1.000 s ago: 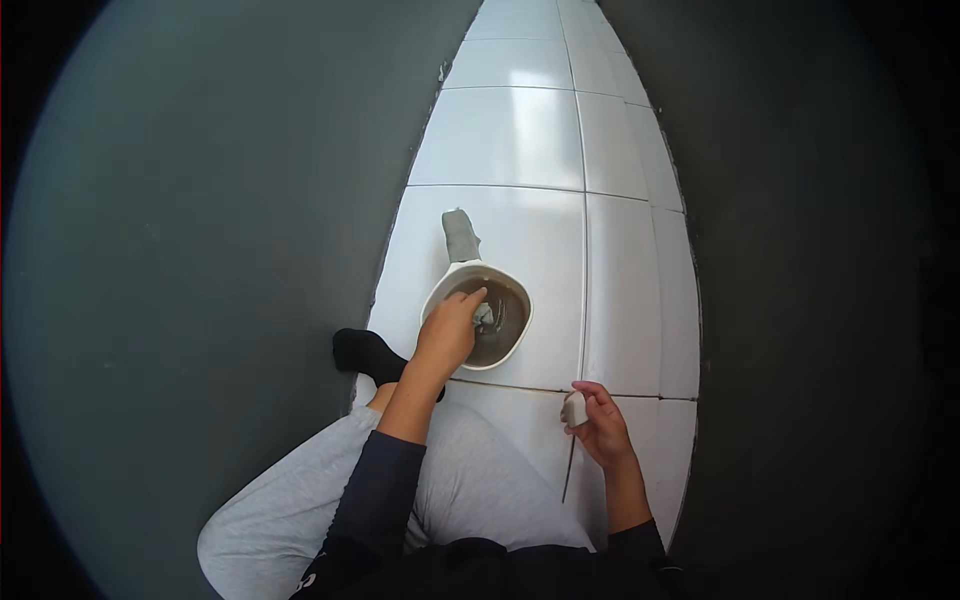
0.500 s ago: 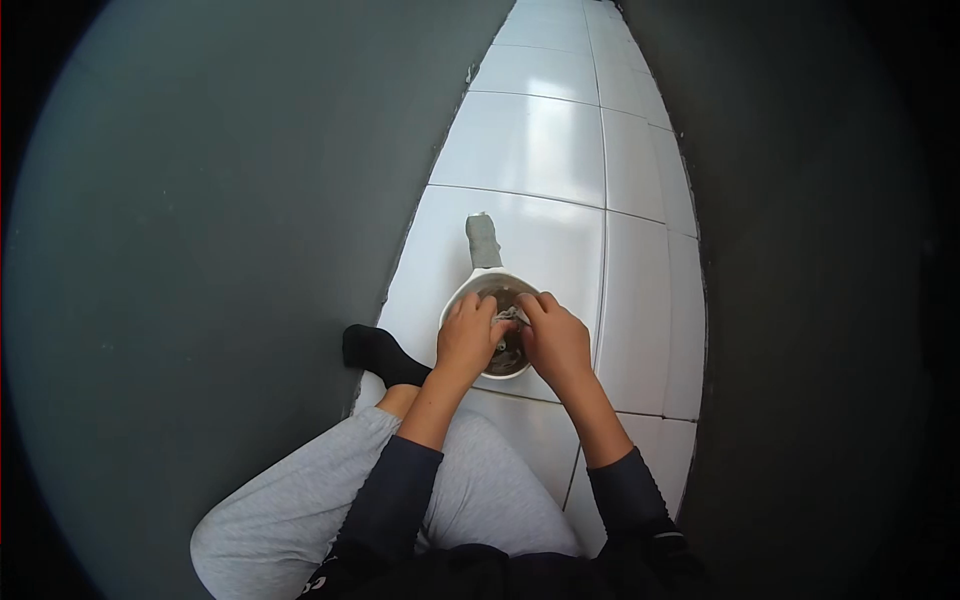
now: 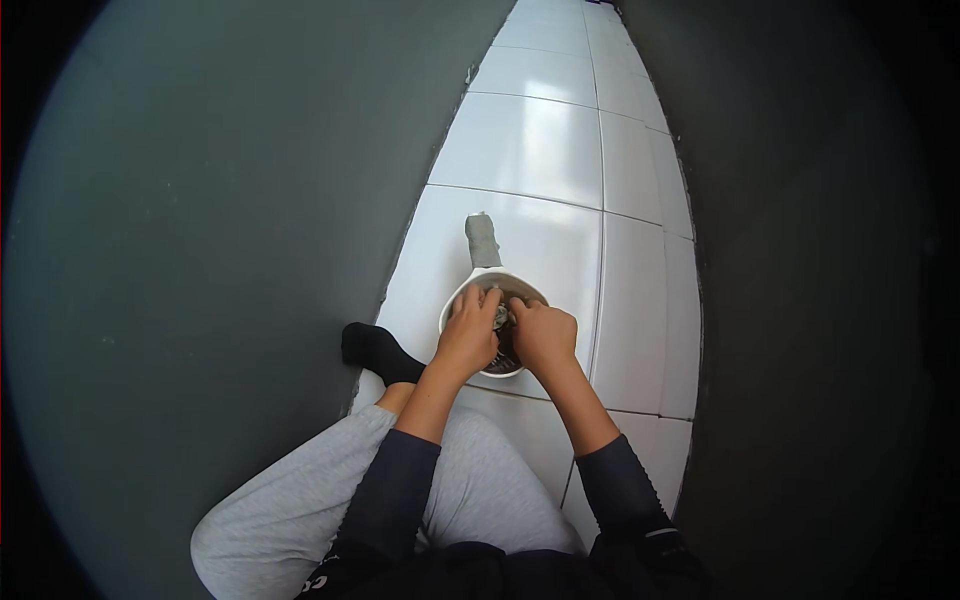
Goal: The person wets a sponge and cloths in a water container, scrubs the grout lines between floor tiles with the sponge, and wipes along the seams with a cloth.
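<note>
A: Biggest first! Left of the fingers spreads a smooth, dark grey left surface [image 3: 210,220], and right of them a darker grey right surface [image 3: 800,300]. They look like walls, hemming in the space.

B: And between them, beneath the fingers, the glossy white tiled floor [image 3: 500,225]! It narrows away beyond the fingertips, thin dark joints crossing it, a bright reflection shining on the tiles farther out.

A: Closer to the body than the fingers, pale grey cloth trousers [image 3: 280,500], bent at the knee over that floor, with dark long sleeves [image 3: 395,485] reaching forward above them.

B: Right under the fingers, the rounded white pot [image 3: 483,375], standing on the tiles, murky brown liquid inside!

A: Both hands are at its mouth. Left hand [image 3: 468,335] over the left rim, fingers bent inward; right hand [image 3: 543,335] opposite, curled tighter, the fingertips of the two just apart.

B: Left of the fingers, one black cloth sock [image 3: 380,352] by the floor's edge. Straight beyond them, the grey-wrapped handle [image 3: 482,240] points away.

A: And smallest, the wet, pale grey lump [image 3: 501,318], inside the pot's outline, between the fingertips! Which fingers grip it, I can't tell; they partly hide it.
</note>
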A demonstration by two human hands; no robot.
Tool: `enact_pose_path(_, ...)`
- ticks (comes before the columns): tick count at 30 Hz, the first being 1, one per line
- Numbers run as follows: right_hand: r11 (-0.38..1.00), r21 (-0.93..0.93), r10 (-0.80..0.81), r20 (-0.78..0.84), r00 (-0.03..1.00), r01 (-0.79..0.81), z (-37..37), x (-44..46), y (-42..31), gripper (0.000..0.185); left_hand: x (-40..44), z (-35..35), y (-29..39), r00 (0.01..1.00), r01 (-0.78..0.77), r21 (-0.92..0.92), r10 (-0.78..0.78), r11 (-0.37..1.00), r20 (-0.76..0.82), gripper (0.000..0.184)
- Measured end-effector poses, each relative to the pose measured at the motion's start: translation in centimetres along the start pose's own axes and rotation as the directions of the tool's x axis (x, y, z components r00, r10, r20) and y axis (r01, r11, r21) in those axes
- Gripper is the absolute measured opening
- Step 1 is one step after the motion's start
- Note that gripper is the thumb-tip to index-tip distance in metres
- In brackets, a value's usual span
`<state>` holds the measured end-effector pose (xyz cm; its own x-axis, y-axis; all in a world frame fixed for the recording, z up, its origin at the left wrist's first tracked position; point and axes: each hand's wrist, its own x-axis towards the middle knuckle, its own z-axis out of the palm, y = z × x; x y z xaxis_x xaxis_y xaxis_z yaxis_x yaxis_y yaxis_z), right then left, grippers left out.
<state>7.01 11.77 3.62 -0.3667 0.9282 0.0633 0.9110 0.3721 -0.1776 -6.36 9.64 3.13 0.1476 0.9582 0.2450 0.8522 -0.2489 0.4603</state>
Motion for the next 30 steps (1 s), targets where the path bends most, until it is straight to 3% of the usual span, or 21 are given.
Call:
enact_pose_path(4, 0.997, 0.064, 0.036, -0.039, 0.999, -0.034, 0.4, -0.1, 0.1, 0.021, -0.1, -0.3, -0.5, 0.999, -0.039, -0.026, 0.039, 0.999, 0.011, 0.047)
enact_pose_path(6, 0.995, 0.085, 0.060, -0.041, 0.997, -0.056, 0.5, -0.2, 0.1, 0.027, 0.1, -0.2, -0.9, 0.975, 0.088, -0.138, -0.057, 0.986, 0.215, 0.047)
enact_pose_path(7, 0.993, 0.100, 0.063, -0.049, 0.997, -0.057, 0.4, -0.2, 0.1, 0.028, 0.1, -0.2, -0.8, 0.975, 0.087, -0.138, -0.056, 0.987, 0.216, 0.047)
enact_pose_path(12, 0.990, 0.126, 0.073, -0.071, 0.995, -0.064, 0.6, -0.3, 0.1, 0.029, 0.8, -0.8, 0.0, 0.893, 0.174, 0.063, -0.185, 0.983, 0.411, 0.040)
enact_pose_path(16, 0.990, 0.124, 0.079, -0.053, 0.995, -0.072, 0.5, -0.2, -0.1, 0.027, 1.1, -1.2, 1.1, 0.860, 0.226, 0.151, -0.269, 0.962, 0.434, 0.030)
enact_pose_path(21, 0.991, 0.111, 0.086, -0.076, 0.993, -0.078, 0.6, -0.3, -0.1, 0.025, 0.3, 0.3, -0.6, 0.968, 0.097, 0.107, -0.119, 0.990, 0.223, 0.034)
enact_pose_path(25, 0.989, 0.123, 0.094, -0.087, 0.992, -0.083, 0.5, -0.3, -0.1, 0.024, 0.9, -0.5, -0.3, 0.935, 0.122, 0.030, -0.125, 0.992, 0.332, 0.033)
enact_pose_path(27, 0.987, 0.138, 0.094, -0.081, 0.992, -0.082, 0.5, -0.3, -0.1, 0.024, 1.3, -2.0, 1.8, 0.855, 0.283, 0.104, -0.300, 0.953, 0.422, 0.024)
enact_pose_path(30, 0.984, 0.150, 0.109, -0.094, 0.990, -0.094, 0.6, -0.3, -0.1, 0.023, 0.9, -1.3, 1.2, 0.919, 0.209, 0.101, -0.230, 0.973, 0.319, 0.020)
